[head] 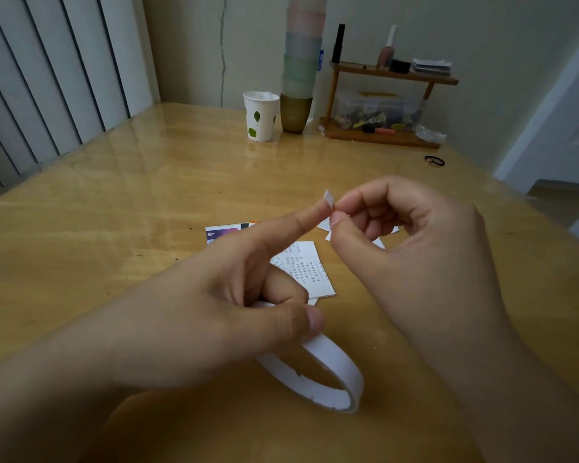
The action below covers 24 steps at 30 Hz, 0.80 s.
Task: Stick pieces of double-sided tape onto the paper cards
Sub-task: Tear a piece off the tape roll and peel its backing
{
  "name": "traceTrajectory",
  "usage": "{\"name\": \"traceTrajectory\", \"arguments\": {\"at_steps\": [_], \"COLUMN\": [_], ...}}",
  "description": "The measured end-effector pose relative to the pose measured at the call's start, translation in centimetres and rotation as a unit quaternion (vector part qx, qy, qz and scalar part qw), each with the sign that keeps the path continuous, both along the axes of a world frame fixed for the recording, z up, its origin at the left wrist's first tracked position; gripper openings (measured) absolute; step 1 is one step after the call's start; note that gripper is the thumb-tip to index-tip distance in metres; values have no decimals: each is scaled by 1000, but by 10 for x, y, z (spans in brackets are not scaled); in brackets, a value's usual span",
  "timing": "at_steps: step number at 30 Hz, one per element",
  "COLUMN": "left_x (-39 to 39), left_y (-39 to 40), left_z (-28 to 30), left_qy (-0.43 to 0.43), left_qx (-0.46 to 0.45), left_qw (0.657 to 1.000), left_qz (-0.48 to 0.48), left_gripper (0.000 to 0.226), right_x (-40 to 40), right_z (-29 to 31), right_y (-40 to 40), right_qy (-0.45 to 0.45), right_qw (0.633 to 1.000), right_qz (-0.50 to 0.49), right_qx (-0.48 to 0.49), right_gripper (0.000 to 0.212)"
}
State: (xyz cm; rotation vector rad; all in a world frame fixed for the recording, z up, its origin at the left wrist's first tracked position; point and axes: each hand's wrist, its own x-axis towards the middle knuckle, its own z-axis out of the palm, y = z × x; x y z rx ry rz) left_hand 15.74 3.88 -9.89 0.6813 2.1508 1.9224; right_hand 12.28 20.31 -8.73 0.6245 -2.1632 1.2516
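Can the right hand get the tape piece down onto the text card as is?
Probably yes: the right hand pinches the tape piece above the text card, which lies partly uncovered.

Both forearms are being cut off by the lower edge. Part of the tape roll (318, 369) is being covered by the left hand (234, 295), so the grip on it cannot be fully made out. The paper cards (310, 269) are being partly hidden behind both hands, and their printed text is being rendered too small to read. How the small tape piece (329, 198) is being pinched by the right hand (398, 235) is not being shown clearly. The contents of the clear box (375, 110) on the wooden shelf (381, 137) are being blurred.
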Motion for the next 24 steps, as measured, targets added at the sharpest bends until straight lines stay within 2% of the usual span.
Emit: {"name": "traceTrajectory", "arguments": {"at_steps": [3, 17, 24], "left_x": [0, -3, 2], "left_y": [-3, -4, 4], "left_z": [2, -2, 0], "left_qy": [-21, 4, 46], "left_qx": [48, 57, 16], "left_qw": [997, 996, 999], "left_qz": [-63, -64, 13], "left_gripper": [77, 74, 78], "right_x": [0, -1, -1], "right_z": [0, 0, 2], "right_y": [0, 1, 2], "right_qy": [5, 10, -19], "right_qw": [1000, 1000, 1000], "right_qz": [1, 1, 17], "right_qx": [-1, 9, -8], "right_gripper": [2, 3, 5]}}
